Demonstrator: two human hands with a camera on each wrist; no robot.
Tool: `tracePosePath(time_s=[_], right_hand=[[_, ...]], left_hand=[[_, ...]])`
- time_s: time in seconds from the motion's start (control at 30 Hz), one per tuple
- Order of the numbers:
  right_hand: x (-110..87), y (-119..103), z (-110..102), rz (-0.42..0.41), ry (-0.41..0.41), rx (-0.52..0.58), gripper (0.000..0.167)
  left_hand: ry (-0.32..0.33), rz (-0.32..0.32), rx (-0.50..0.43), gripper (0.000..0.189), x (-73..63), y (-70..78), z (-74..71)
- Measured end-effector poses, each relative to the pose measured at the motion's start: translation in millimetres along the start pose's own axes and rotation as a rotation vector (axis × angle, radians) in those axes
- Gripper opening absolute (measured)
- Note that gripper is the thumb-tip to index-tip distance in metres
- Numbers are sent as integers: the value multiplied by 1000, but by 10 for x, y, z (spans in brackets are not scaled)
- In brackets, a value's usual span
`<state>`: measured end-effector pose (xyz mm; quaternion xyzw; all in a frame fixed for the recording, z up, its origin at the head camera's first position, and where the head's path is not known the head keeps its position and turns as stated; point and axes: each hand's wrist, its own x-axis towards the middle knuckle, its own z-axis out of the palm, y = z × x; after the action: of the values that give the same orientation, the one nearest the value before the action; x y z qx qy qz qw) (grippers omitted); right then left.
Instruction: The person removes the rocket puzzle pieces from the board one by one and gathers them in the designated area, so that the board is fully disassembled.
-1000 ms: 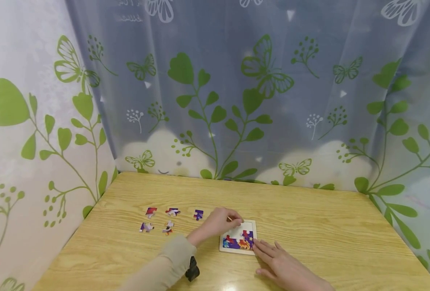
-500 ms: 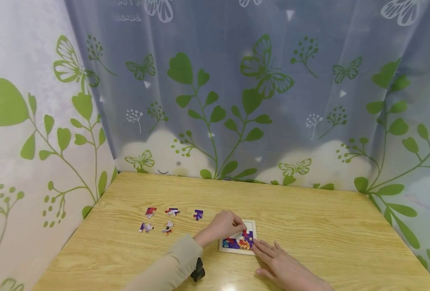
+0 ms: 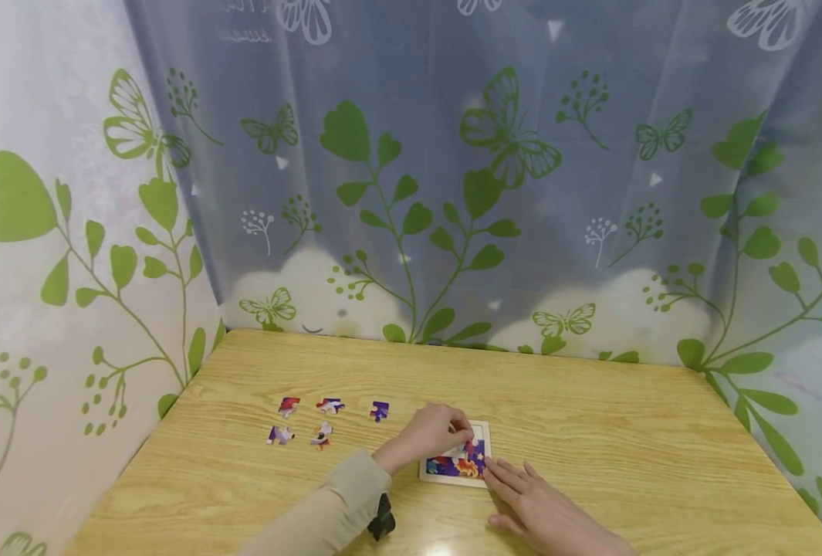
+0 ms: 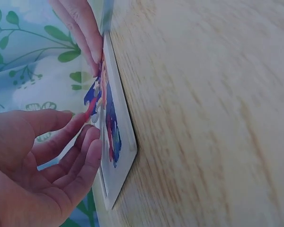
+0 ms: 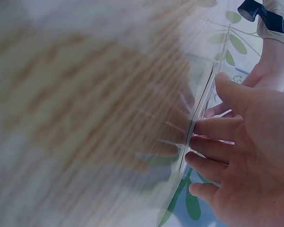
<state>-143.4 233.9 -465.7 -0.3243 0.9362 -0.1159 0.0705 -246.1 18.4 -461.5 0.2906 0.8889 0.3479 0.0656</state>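
Observation:
My left hand (image 3: 430,434) is over the upper left part of a small, pale-framed puzzle board (image 3: 445,482). In the left wrist view its thumb and index finger pinch a reddish puzzle piece (image 4: 91,109), tilted at the joined pieces; much of it is hidden by the fingers. Joined purple, red and orange pieces (image 3: 465,467) fill the board's near and right part, and white backing shows beyond them. My right hand (image 3: 536,502) lies with straight fingers, their tips on the board's right edge.
Several loose puzzle pieces lie to the left on the wooden table (image 3: 626,432), among them a purple piece (image 3: 379,411), a red one (image 3: 289,405) and one with a black spot (image 3: 322,435). A patterned curtain (image 3: 411,232) stands behind the table. A black wrist camera (image 3: 381,519) hangs under the left cuff.
My left hand has moved slightly right and nearer, from the board's far left to above the joined pieces. It has barely moved in the last half second. My right hand stays still.

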Motion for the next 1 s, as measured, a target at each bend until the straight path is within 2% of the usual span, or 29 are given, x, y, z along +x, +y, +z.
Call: tracePosePath(time_s=[0.1,0.5,1.0], right_hand=[[4,3,6,-4,8,-10,64],[4,9,18,-16,23,-30,64],[2,-7,13,-10,21,-36,65]], left_hand=[[1,-15,-36,8,4,-1,11],[31,1,-151,4,4,-37,52],[65,-74,-202,4,4,-96,54]])
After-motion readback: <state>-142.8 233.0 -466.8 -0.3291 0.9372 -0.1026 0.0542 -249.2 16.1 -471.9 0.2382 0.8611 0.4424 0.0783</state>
